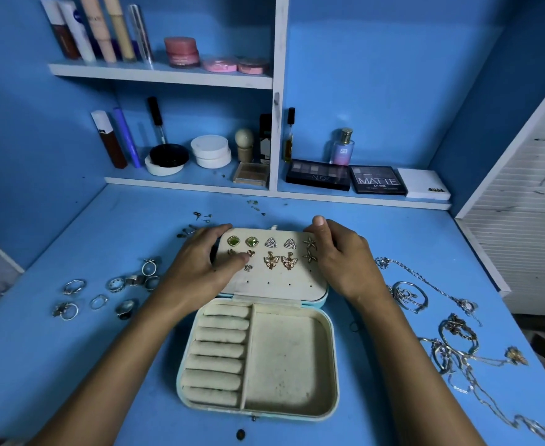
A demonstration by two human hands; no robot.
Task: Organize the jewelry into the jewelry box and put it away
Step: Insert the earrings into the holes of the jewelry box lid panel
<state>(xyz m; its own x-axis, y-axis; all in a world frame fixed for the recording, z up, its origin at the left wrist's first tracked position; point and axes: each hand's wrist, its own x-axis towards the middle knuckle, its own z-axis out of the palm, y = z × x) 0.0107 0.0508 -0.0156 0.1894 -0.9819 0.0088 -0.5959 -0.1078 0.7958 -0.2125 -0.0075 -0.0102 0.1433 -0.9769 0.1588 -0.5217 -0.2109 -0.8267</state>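
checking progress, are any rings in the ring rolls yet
No, the ring rolls in the box are bare, and the rings lie loose on the table to its left.

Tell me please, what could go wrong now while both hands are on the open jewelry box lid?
1. The left hand rests over the earring panel; its thumb could knock loose the small heart earring.
2. Tiny earring backs scattered behind the lid might be swept off or forgotten.
3. The necklaces on the right lie in a heap and may tangle further.
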